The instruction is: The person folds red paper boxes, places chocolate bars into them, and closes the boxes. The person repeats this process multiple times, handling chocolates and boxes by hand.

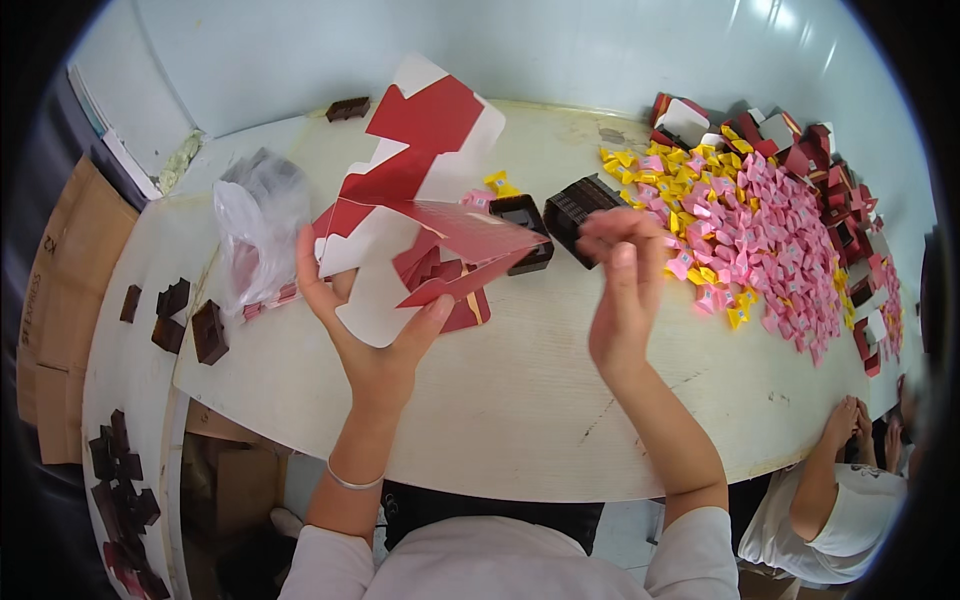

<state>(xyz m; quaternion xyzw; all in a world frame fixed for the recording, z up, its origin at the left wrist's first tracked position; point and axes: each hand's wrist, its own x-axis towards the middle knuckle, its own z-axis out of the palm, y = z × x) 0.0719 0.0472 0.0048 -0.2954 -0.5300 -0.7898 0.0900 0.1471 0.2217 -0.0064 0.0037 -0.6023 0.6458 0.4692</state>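
My left hand [379, 364] grips a partly opened red and white cardboard box [394, 180], its thumb along the lower edge and fingers at the left side. The box's long flaps stand up away from me. My right hand [622, 300] is raised to the right of the box, slightly blurred, with nothing in it and the thumb apart from bent fingers. Just beyond that hand lies a stack of dark brown plastic trays [581, 206]. A single dark tray [534, 259] sits between the stack and the box. Red cardboard pieces [474, 311] show below the box, partly hidden.
A big heap of pink and yellow wrapped pieces [750, 232] covers the table's right side, with red boxes [825, 169] behind. At left are a clear plastic bag [259, 225] and loose brown trays [210, 332]. Another person's arm [825, 457] rests at far right.
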